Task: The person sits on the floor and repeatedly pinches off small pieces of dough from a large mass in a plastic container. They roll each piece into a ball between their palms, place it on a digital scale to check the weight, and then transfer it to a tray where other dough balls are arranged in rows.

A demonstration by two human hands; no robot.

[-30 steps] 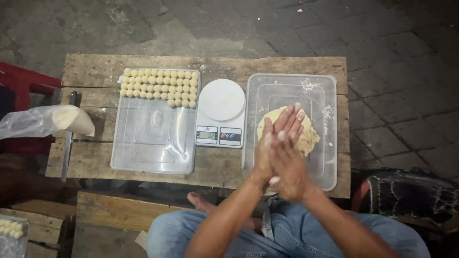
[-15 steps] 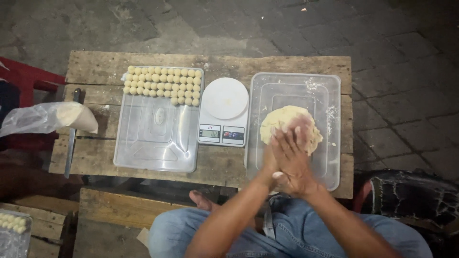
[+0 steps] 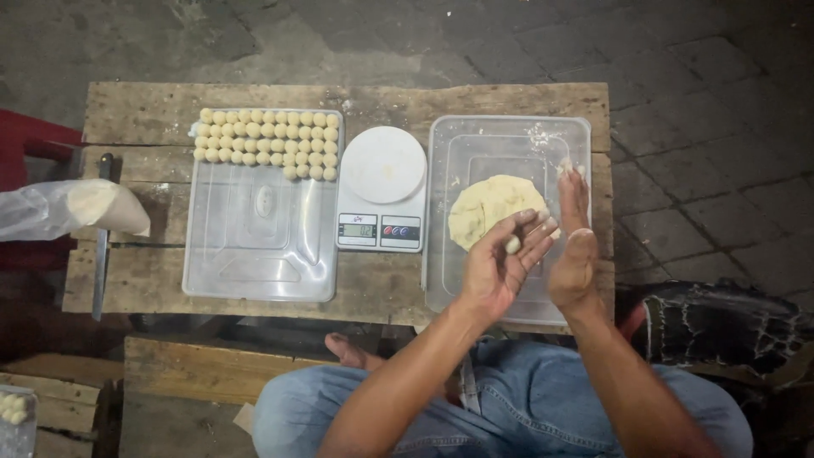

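Note:
My left hand point(image 3: 500, 267) is cupped palm-up over the near edge of a clear plastic tub point(image 3: 509, 136), with a small pale dough ball point(image 3: 512, 245) resting on its fingers. My right hand point(image 3: 574, 246) stands edge-on just to the right of it, fingers straight and apart, holding nothing. A flattened lump of yellowish dough point(image 3: 487, 208) lies inside the tub beyond my hands. A white digital kitchen scale point(image 3: 382, 191) sits left of the tub. Further left, a clear tray point(image 3: 259, 246) carries several rows of small dough balls point(image 3: 267, 142) along its far edge.
Everything rests on a worn wooden table point(image 3: 339, 97). A plastic bag with dough point(image 3: 72, 208) and a long knife point(image 3: 100, 246) lie at its left end. A red stool point(image 3: 30, 144) stands at left, a dark woven seat point(image 3: 721, 322) at right, a wooden bench point(image 3: 195, 369) below.
My palms were pressed together rolling; now they have parted, showing the dough ball on my left hand. The camera view has shifted slightly.

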